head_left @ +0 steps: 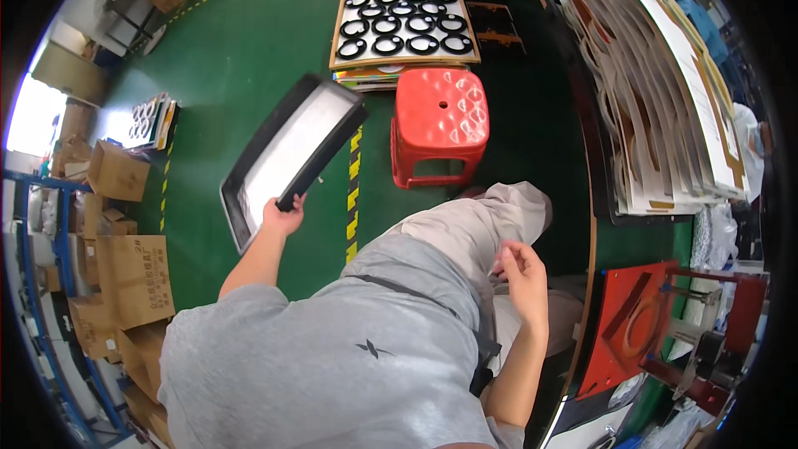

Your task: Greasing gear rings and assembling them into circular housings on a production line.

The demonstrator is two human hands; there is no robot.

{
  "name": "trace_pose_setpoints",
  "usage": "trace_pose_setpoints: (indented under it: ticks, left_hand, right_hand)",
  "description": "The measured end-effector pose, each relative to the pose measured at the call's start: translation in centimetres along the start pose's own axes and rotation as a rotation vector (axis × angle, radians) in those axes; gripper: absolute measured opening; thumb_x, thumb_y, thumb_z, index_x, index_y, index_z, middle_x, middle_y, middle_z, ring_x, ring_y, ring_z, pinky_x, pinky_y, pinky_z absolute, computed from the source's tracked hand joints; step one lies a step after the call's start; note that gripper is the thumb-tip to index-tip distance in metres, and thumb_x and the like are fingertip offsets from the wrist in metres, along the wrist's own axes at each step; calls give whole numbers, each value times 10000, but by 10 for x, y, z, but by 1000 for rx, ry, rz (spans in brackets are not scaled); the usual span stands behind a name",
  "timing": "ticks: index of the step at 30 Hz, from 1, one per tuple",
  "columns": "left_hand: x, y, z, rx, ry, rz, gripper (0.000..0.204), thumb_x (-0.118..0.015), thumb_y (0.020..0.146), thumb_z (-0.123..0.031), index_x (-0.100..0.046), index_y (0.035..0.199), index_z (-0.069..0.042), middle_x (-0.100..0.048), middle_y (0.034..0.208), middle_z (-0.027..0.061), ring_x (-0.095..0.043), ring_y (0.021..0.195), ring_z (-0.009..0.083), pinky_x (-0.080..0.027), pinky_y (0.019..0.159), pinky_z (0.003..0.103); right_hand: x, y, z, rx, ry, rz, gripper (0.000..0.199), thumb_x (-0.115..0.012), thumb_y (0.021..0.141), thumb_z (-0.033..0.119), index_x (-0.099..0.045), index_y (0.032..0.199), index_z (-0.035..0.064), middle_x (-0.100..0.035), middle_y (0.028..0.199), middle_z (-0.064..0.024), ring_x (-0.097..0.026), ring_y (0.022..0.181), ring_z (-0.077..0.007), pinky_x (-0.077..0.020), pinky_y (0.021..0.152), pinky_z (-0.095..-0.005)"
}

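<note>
My left hand is closed round the edge of a shallow rectangular black tray with a whitish inside, slightly blurred. The tray is held out to the left, tilted, above the green floor. My right hand hangs by my right thigh with its fingers loosely bent and apart, and I see nothing in it. Ahead of me stands a red plastic stool. Beyond it, rows of black rings lie on a white, wood-edged board on top of a stack.
A tall stack of boards rises at the right, near a red machine plate. Cardboard boxes and a blue rack line the left. Yellow-black tape marks the floor. Another person is at the far right.
</note>
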State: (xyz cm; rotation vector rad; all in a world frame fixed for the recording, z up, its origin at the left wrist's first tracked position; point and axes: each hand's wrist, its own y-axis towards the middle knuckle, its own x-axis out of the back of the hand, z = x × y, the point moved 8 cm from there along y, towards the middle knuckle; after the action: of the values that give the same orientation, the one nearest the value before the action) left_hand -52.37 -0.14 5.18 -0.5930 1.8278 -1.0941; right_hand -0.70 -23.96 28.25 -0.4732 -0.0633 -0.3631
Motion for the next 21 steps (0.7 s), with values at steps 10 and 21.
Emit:
trace_pose_setpoints:
  ticks: [10,21]
  left_hand:
    - [-233,-18,64,86,851,387,316,-563,914,-282,-623,1034,5,-710,1047,215,-622,789,209,-493,728,282]
    - [-409,-18,204,9,1355,775,830,-613,917,-727,-628,1224,44,-705,1065,209,-729,912,254,-577,834,343]
  right_hand:
    - [17,137,35,-106,208,-283,750,-582,1031,556,-452,1503,-12,-580,1424,-177,-578,1307,-270,-438,1094,-382]
    - [74,182,-23,-405,614,-304,92,-727,855,149,-679,870,71,-699,828,-52,-689,780,-222,-559,759,-391]
